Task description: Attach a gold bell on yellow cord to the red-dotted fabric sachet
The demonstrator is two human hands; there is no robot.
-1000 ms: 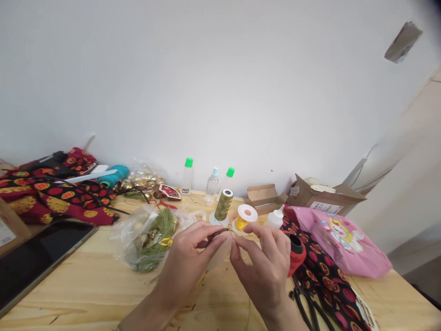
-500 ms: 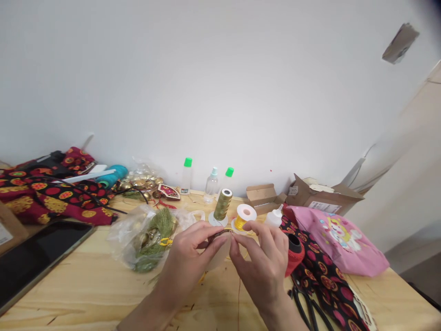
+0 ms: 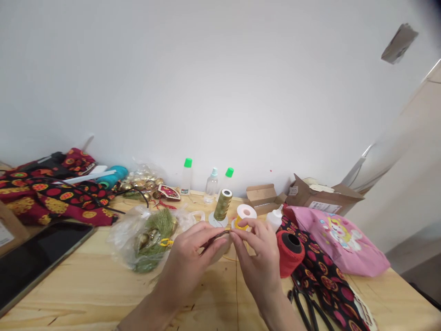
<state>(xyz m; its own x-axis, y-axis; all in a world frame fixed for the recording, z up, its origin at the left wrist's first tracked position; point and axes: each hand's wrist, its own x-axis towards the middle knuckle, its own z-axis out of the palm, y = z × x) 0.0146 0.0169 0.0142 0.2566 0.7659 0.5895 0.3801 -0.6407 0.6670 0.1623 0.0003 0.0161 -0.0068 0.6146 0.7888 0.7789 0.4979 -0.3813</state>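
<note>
My left hand [image 3: 188,264] and my right hand [image 3: 258,262] meet above the wooden table [image 3: 86,294], fingertips pinched together. The left hand pinches a thin dark cord piece [image 3: 217,236]. The right hand pinches a fine thread [image 3: 237,276] that hangs down toward me. Just behind the fingers stand a gold thread spool [image 3: 222,205] and a yellow thread reel [image 3: 244,215]. A red thread spool [image 3: 289,253] lies to the right of my right hand.
A clear bag of green tassels and bells [image 3: 148,236] lies left of my hands. Patterned red cloth [image 3: 48,195], a dark tablet [image 3: 31,262], green-capped bottles [image 3: 187,177], cardboard boxes [image 3: 320,195], a pink bag [image 3: 341,241] and black scissors [image 3: 306,308] surround the spot.
My right hand has shifted slightly left and away from me, uncovering the red spool. The hanging thread now shows straight below the fingers. The left hand stays in place.
</note>
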